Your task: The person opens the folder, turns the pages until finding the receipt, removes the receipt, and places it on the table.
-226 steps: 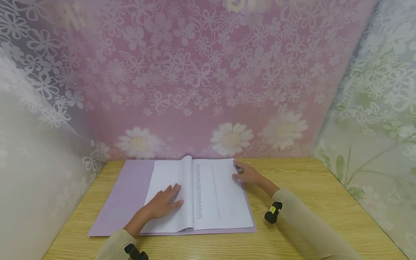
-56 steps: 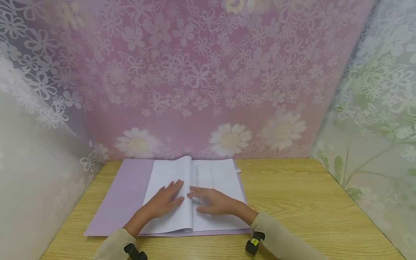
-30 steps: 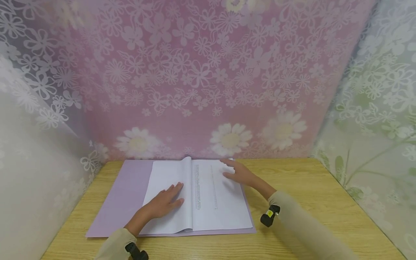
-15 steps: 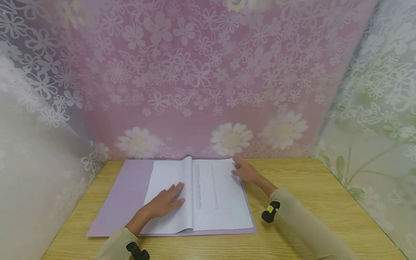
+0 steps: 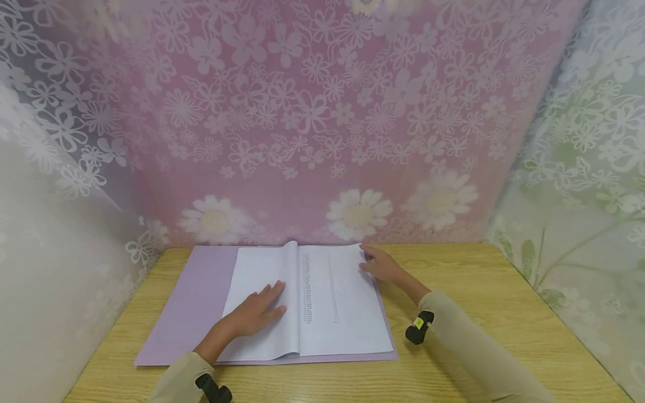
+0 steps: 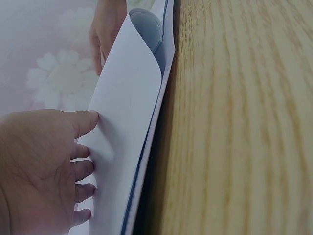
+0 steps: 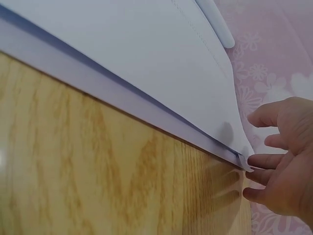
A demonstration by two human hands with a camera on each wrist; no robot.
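A lilac folder [image 5: 196, 308] lies open on the table, filled with white sheets. My left hand [image 5: 252, 314] rests spread on the left-hand page [image 5: 247, 348], which bulges up beside the spine. In the left wrist view that page [image 6: 124, 98] curls over in a loop, and the fingertips of my left hand [image 6: 44, 169] lie on it. At the far right corner of the printed right-hand page [image 5: 353, 324] is my right hand [image 5: 384, 265]. In the right wrist view the fingers of my right hand [image 7: 288, 156] touch the slightly lifted page corner, thumb held apart.
The wooden table [image 5: 453, 313] extends to the right and in front of the folder. A pink flowered backdrop [image 5: 302, 190] rises behind the table's far edge, with pale sheeting on both sides. Each sleeve carries a black wrist camera [image 5: 419, 328].
From the spine, my right hand has moved over the page to its far right corner, where it also was in the oldest frame. My left hand has stayed on the left page.
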